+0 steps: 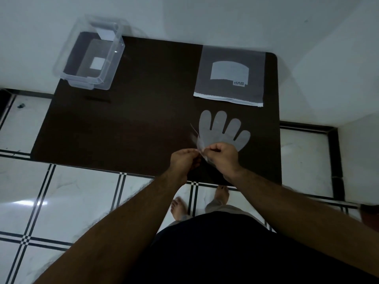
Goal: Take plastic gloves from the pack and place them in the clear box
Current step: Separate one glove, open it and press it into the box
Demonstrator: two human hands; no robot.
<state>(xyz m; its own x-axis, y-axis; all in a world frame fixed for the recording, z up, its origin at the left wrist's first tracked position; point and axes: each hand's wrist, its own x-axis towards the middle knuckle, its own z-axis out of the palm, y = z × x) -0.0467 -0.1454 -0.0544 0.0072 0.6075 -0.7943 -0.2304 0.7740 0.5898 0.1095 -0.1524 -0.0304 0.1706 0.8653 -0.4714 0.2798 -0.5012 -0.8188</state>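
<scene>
One glove (pixel 222 131) outside clear box (pixel 90 58)

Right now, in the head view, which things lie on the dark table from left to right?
Clear plastic box → person's left hand → flat translucent plastic glove → grey glove pack.

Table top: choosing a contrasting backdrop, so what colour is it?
Very dark brown, plain table top, seen in the head view.
</scene>
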